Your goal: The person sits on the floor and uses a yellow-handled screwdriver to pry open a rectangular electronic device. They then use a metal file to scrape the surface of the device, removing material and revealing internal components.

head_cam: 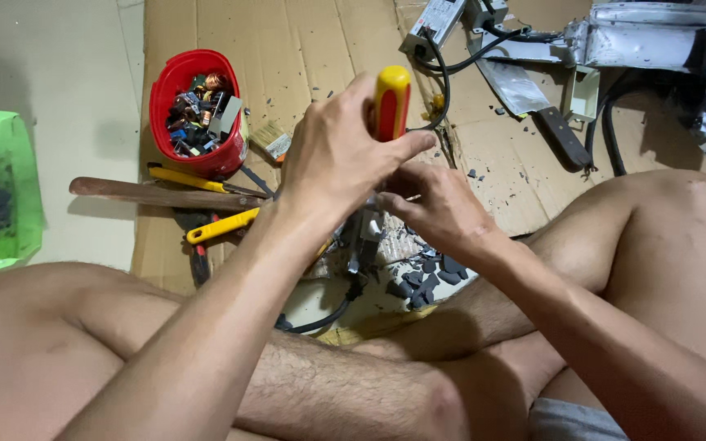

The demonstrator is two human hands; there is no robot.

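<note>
My left hand grips a screwdriver with a yellow and red handle, held upright with the handle on top. Its shaft runs down behind my hands and is hidden. My right hand sits just below and to the right, fingers closed on a small metal part that is mostly covered. Dark broken fragments lie on the floor under the hands, next to a black cable. I sit cross-legged, with both bare legs in the lower half of the view.
A red bucket of small electronic parts stands at upper left on flattened cardboard. Yellow-handled pliers, a wooden stick, a green bin, a cleaver and a grey metal device with cables lie around.
</note>
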